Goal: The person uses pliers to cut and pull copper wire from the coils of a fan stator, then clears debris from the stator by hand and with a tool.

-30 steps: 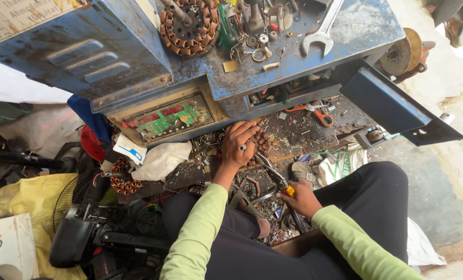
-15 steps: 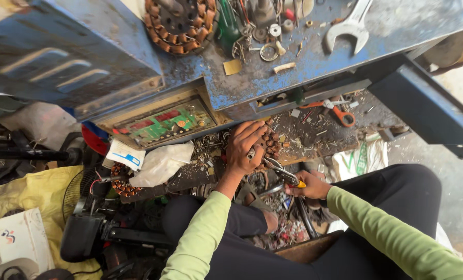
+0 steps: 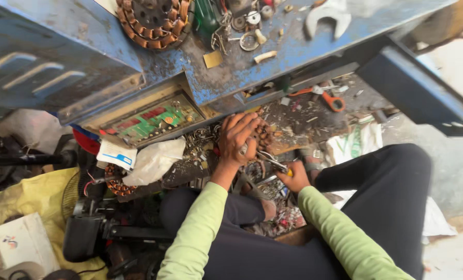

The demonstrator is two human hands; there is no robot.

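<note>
We see a pair of pliers [image 3: 271,162] lying across the heap of scrap parts [image 3: 273,129] near the middle of the view, and it now sits clamped between both hands, whereas a second ago the hands were farther apart over the pile. The right hand [image 3: 295,177], at about five o'clock from the pliers, is curled around the yellow-tipped handles, while the left hand [image 3: 237,138], at ten o'clock, has closed down over the jaw end and whatever small piece lies under its fingers; we cannot tell what that piece is. The two hands have drawn together on the tool, so the work has gone from rummaging to gripping. Further out, at twelve o'clock, the blue metal cabinet [image 3: 273,57] carries a wound copper stator [image 3: 153,18] and a spanner [image 3: 329,16], and orange-handled cutters [image 3: 329,98] lie at two o'clock. A green circuit board [image 3: 156,119] sits at nine o'clock.
</note>
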